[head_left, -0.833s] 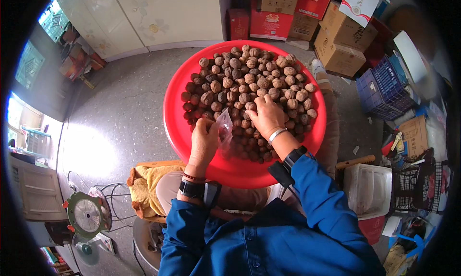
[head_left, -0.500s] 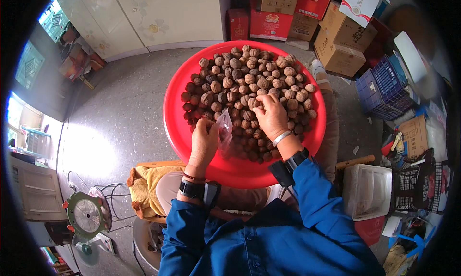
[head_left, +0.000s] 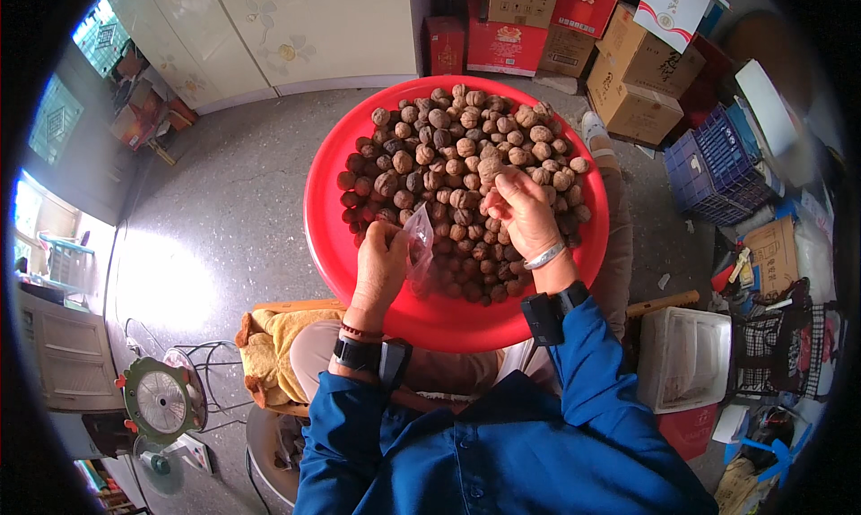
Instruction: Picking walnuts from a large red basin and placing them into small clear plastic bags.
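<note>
A wide red basin [head_left: 323,233] in front of me holds a heap of brown walnuts [head_left: 439,138]. At its near left, my left hand [head_left: 380,264] is closed on the edge of a clear plastic bag [head_left: 420,246], which hangs over the walnuts. My right hand [head_left: 525,212] is over the right part of the heap. Its thumb and fingers are closed on a walnut [head_left: 491,168], which looks larger and nearer than those beneath. The hand partly hides the walnuts under it.
Cardboard boxes [head_left: 637,85] and red cartons are stacked at the far right, with a blue crate [head_left: 717,165] nearer. A white foam box [head_left: 686,358] stands at my right. To my left are a yellow cloth [head_left: 273,354], a round fan [head_left: 161,400] and loose cables.
My right hand has moved slightly right and its wrist has turned; a walnut now shows raised at its fingertips. My left hand and the bag stay in place.
</note>
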The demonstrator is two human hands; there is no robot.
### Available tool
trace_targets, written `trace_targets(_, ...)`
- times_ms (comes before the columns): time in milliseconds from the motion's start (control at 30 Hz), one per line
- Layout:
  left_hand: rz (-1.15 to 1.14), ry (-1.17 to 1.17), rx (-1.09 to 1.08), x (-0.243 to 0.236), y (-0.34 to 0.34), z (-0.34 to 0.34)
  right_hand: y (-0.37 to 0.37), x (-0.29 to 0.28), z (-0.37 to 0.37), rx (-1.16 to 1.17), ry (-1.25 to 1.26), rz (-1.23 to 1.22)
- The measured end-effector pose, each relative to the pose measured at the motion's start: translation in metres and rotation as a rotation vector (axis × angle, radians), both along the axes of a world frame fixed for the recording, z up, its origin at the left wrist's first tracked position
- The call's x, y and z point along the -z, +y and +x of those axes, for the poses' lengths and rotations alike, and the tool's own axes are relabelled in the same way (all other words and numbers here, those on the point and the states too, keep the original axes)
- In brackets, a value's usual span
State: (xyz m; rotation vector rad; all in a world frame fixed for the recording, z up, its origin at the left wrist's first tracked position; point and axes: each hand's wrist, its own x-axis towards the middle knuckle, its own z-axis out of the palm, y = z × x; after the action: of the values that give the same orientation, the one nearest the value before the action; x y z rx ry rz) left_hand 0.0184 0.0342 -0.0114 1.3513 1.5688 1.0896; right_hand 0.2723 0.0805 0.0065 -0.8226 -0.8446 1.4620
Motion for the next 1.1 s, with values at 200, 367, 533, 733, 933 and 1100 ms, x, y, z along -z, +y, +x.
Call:
trace_targets(200, 0.008, 0.020, 0.001, 0.003, 0.001, -0.001, -0.003, -0.008, -0.002, -0.060, 0.128, -0.043)
trace_targets(367, -0.018, -0.002, -0.001, -0.004, 0.000, 0.001, -0.003, -0.007, 0.000, -0.113, 0.038, -0.010)
trace_targets(533, 0.023, 0.060, -0.016, 0.002, 0.001, -0.001, -0.020, -0.010, -0.034, -0.266, -0.410, 0.178)
trace_targets(733, 0.072, 0.084, -0.027, -0.007, -0.003, 0.002, -0.029, 0.007, -0.049, -0.447, -0.454, 0.164)
trace_targets(933, 0.032, 0.052, -0.011, -0.011, -0.003, 0.002, -0.017, 0.022, -0.040, -0.099, -0.755, 0.170)
trace_targets(1100, 0.052, 0.085, 0.001, -0.014, -0.003, 0.003, -0.001, 0.037, -0.029, 0.282, -0.916, 0.126)
